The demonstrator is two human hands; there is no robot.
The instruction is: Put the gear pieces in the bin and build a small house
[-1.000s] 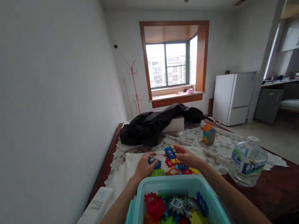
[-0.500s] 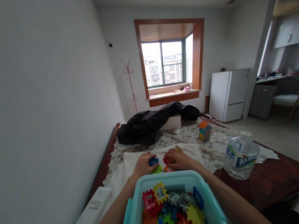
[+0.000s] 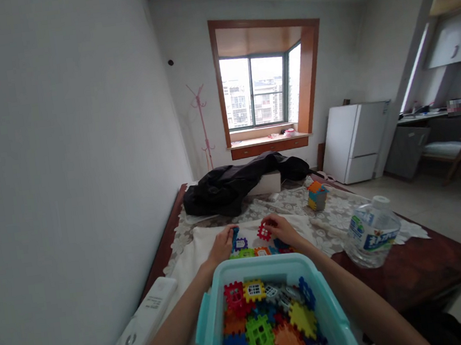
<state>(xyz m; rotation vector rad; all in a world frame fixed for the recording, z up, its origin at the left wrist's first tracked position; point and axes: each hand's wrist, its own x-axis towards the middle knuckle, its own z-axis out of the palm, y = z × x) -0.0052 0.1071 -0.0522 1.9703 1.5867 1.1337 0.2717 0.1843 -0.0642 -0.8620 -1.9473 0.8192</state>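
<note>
Beyond the teal box, my right hand [image 3: 281, 229] pinches a red toothed building block [image 3: 264, 233] with a window pattern, held up off the cloth. A blue building block [image 3: 235, 232] is gripped upright between the fingers of my left hand [image 3: 223, 242]. Close by my left hand is a purple-blue window block [image 3: 241, 244]. Between my forearms, the green block [image 3: 247, 253] and the orange block [image 3: 262, 251] lie on the white cloth, partly hidden by the box rim. Part of a dark blue block [image 3: 280, 243] shows under my right hand.
The teal box [image 3: 263, 261] in front of me holds many coloured blocks. A plastic bottle [image 3: 373, 233] and a small block house [image 3: 317, 196] stand to the right. A white power strip [image 3: 147, 313] lies at left, by the wall. Black fabric [image 3: 232, 186] covers the table's far end.
My right hand has lifted the red block from the cloth. My left hand has turned the blue block upright. The view has shifted slightly, and blocks beneath my hands are more visible.
</note>
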